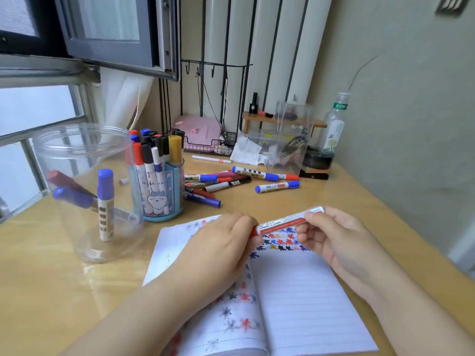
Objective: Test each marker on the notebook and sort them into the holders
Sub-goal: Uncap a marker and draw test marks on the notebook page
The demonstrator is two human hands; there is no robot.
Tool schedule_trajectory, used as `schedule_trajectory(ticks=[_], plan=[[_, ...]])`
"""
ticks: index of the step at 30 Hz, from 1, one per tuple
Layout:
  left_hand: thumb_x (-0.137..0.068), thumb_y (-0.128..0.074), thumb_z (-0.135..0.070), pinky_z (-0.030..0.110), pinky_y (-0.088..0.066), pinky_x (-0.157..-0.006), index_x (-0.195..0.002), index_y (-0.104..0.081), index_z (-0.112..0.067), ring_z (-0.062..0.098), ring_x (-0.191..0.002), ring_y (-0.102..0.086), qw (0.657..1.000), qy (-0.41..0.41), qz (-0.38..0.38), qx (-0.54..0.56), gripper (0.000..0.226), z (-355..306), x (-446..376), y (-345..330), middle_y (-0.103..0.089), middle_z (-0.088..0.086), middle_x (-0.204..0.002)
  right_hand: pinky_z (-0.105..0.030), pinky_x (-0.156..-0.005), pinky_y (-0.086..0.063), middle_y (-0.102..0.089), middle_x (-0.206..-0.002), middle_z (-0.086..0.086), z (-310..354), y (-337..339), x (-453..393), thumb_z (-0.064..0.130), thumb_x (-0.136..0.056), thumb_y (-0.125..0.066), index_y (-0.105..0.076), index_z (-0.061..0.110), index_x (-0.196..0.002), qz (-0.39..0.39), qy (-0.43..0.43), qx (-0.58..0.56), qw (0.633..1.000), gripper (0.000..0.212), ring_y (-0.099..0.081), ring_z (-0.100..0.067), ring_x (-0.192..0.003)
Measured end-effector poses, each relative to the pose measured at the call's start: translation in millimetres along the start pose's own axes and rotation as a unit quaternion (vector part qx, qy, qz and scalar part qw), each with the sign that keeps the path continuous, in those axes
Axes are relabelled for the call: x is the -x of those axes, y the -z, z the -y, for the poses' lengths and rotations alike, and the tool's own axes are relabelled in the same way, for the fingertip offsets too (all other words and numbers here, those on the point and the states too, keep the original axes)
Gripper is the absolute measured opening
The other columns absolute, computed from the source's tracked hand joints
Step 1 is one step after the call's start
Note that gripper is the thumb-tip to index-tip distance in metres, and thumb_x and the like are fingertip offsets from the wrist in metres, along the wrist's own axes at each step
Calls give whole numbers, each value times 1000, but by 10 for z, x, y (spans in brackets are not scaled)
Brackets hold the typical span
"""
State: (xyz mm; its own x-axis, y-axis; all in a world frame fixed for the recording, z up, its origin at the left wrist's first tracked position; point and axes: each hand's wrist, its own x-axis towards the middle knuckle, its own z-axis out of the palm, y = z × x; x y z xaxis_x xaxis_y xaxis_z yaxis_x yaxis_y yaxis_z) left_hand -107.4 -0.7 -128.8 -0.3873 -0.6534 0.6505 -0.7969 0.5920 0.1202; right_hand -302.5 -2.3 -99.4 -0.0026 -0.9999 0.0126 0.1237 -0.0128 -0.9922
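Left grip [226,242] curled round red marker [288,222] cap end; right grip [334,235] pinching barrel, above open notebook [303,299], frame centre.

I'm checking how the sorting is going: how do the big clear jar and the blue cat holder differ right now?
The clear jar is wider, taller and fully see-through; the blue cat holder is smaller, with a blue base and a cartoon cat. The jar holds only about three markers, one upright and two leaning; the cat holder is packed with upright markers, caps up. Both stand upright on the wooden desk, side by side, left of the notebook.
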Motion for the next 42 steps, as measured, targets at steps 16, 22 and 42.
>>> schedule_trajectory(ticks=[16,22,42], plan=[[-99,-15,-45,3,-28,-78,-96,-32,-27,7,-103,-44,992,-24,123,-25,25,-201,-17,63,-43,-13,-101,-23,-45,-37,-51,-68,7,-303,-157,38,24,-76,-58,-57,22,-73,55,437,685,580,4,-56,-13,-59],[-97,-22,-43,2,-29,-72,-98,-41,-25,4,-91,-34,990,-34,131,41,26,-124,-26,157,-43,-14,-95,-24,-43,-32,-51,-67,6,-244,-142,78,24,-82,-48,-50,19,-75,96,440,674,586,9,-53,-15,-55],[-88,-22,-63,19,-33,-57,-71,-31,-39,-1,-69,-46,988,-3,98,117,30,216,-30,161,-45,-15,-69,-24,-57,-38,-59,-75,12,108,236,28,43,-96,-38,-56,36,-86,142,112,563,806,21,-47,-4,-62]])
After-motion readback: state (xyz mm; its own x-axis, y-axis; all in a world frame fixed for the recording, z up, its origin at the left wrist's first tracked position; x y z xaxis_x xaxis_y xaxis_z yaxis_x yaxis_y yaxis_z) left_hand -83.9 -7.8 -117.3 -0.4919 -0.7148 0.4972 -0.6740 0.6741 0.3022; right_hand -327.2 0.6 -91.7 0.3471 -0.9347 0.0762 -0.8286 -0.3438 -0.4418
